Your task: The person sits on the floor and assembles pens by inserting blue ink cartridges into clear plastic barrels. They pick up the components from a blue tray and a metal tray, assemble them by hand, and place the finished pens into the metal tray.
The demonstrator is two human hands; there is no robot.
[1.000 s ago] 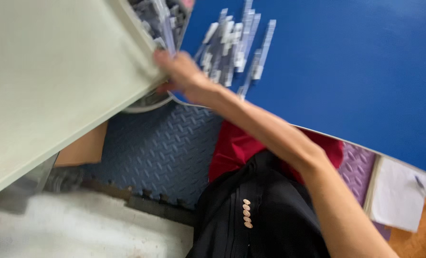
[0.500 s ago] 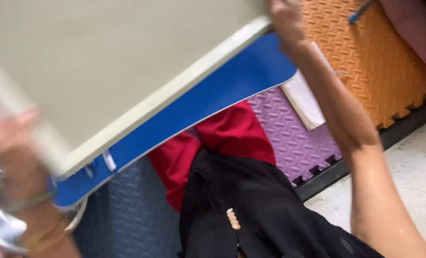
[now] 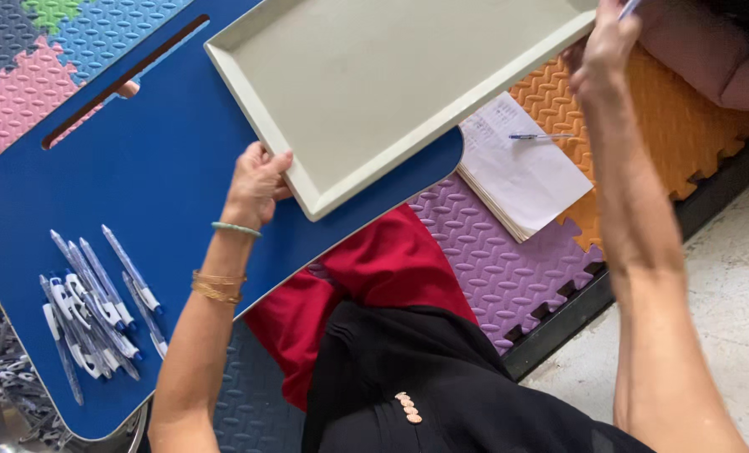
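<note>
You hold the big grey tray (image 3: 391,84) up over the blue lap desk (image 3: 139,184), your left hand (image 3: 257,180) clamped on its near corner and your right hand (image 3: 605,50) closed on its far edge, so moving it wants both hands steady and level.

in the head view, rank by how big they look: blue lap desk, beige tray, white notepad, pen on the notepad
1. Blue flat lap desk, partly covered by the tray.
2. Beige rectangular tray, nearer the camera, so its lead is unsure.
3. White paper notepad.
4. Blue-and-white pen lying on the notepad.
</note>
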